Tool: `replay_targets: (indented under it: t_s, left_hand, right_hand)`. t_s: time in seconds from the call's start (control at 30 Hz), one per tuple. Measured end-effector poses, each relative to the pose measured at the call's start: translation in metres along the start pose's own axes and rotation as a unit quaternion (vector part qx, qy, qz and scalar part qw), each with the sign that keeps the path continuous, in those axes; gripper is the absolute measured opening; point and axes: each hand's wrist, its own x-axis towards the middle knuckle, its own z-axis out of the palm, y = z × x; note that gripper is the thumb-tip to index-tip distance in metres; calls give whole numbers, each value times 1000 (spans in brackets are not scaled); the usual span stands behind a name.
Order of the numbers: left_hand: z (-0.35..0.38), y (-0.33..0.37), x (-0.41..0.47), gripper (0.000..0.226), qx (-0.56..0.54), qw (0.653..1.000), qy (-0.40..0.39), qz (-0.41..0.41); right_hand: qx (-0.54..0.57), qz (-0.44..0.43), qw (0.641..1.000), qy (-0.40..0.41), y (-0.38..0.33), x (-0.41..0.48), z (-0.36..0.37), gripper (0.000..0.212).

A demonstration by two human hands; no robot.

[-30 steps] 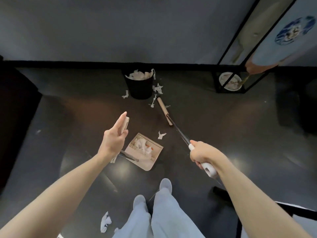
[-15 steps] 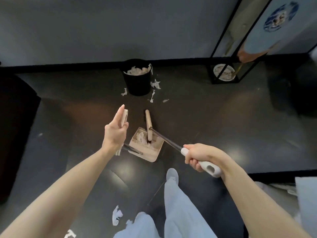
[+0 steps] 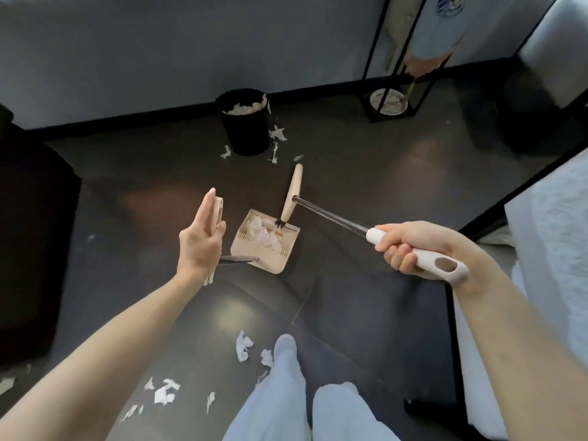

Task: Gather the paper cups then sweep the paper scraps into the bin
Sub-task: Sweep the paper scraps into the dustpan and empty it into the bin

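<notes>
**Left hand** (image 3: 200, 238): on my feed the fingers are straight and pressed together, pointing to 12 o'clock. The thumb pinches the beige upright handle of the dustpan (image 3: 265, 249) against them. A dark stem runs from under the palm toward 3 o'clock to the pan, which sits on the floor (image 3: 366, 160) just beside the hand.

**Right hand** (image 3: 409, 246): the fingers are wrapped round the white grip of the broom (image 3: 331, 214). Its dark shaft runs toward 10 o'clock to the beige broom head (image 3: 294, 189), which stands on end with its bristles down in the pan's far corner.

**Paper scraps** (image 3: 262, 233): I see a white heap lying inside the pan, touching the bristles.

**Bin** (image 3: 246, 132): black, round and upright by the wall, it stands at 12 o'clock from the pan and well apart from it. White paper fills it to the rim. Stray scraps (image 3: 277, 134) lie just beside its base from 3 to 5 o'clock, and one lies at 8 o'clock.

**Torn pieces** (image 3: 243, 345): these lie on the floor at 6 o'clock from the pan, near the light-blue trouser legs (image 3: 286, 393). More are scattered toward 7 o'clock.

**Frame stand** (image 3: 370, 55): a black stand at 2 o'clock from the bin. A round pale object (image 3: 388, 101) sits in its base; I cannot tell what it is.

**White fabric** (image 3: 550, 249): this fills the edge of my view at 3 o'clock.
</notes>
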Motion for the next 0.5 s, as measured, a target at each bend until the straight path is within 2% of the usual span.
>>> replay_targets:
  t_s: [0.17,0.33,0.43,0.5]
  left_hand:
    - [-14,-16,-90,65,-22,999,22,16]
    - [-29,-34,-189,63,5,998,57,33]
    - [-38,-37,-249,61,23,997,67,44]
    - [-49,-43,-283,61,31,996,70,49]
  right_hand:
    - [26,-16,1000,-1,80,-39,-11,48]
    - [83,-14,995,-45,178,-84,-24,37]
    - [78,-36,996,-21,241,-108,-20,45]
    - [28,-60,998,16,279,-115,-5,54]
